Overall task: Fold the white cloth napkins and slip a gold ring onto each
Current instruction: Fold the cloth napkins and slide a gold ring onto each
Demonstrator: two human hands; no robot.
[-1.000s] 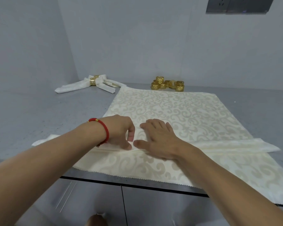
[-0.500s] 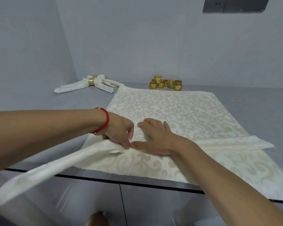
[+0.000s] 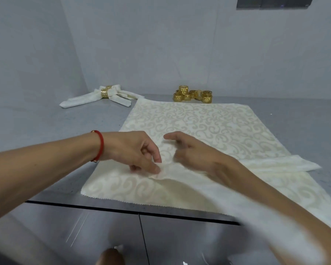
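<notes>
While the left hand (image 3: 134, 150) pinches the folded napkin (image 3: 287, 163), the right hand (image 3: 195, 152) presses it.

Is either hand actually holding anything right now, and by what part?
The left hand pinches the folded white cloth napkin strip near its middle. The right hand is blurred; whether it grips the strip cannot be told.
</notes>
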